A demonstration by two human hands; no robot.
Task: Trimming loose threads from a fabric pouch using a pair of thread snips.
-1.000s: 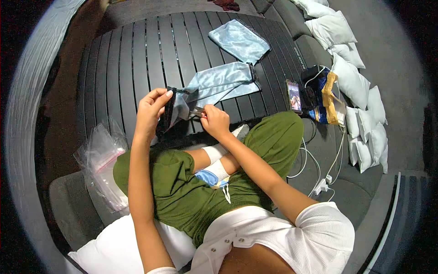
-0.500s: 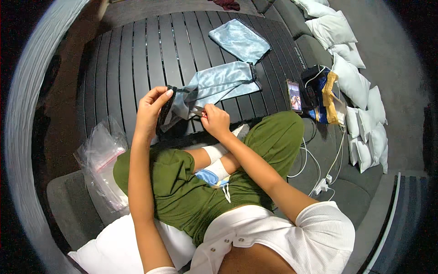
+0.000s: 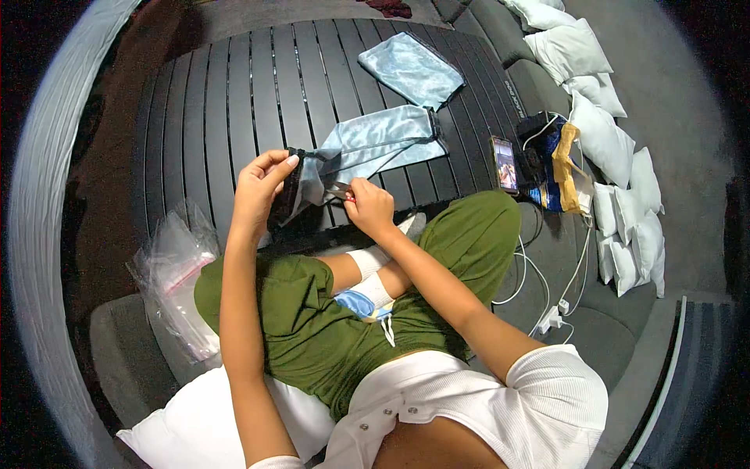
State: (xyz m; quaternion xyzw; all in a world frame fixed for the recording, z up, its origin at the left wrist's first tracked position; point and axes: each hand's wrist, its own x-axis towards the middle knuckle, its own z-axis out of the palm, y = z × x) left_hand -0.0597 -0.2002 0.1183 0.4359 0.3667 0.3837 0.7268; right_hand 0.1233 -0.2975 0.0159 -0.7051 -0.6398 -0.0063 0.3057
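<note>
Your left hand [image 3: 259,187] is above the near part of the dark slatted surface [image 3: 234,109], its thumb and fingers pinched together on the black-edged end of a pale blue cloth [image 3: 387,144]. That cloth lies across the near part of the surface, its held end lifted and its other black-edged end flat toward the surface's right side. Your right hand [image 3: 370,207] is at the surface's near edge, fingers closed around a small tool [image 3: 338,190] with a metal blade and a bit of red at the grip. The blade meets the lower edge of the cloth; whether it is cutting into it, you cannot tell from here.

A second blue cloth [image 3: 412,69] lies folded on the far right part of the surface. By the surface's right edge stands a phone [image 3: 504,164] with its screen lit, and just beyond it a blue and yellow bag [image 3: 564,168]. White pillows [image 3: 603,133] line up farther out to the right of the surface. Clear plastic bags [image 3: 183,289] sit just off the surface's near left corner, beside your green trousers [image 3: 297,328].
</note>
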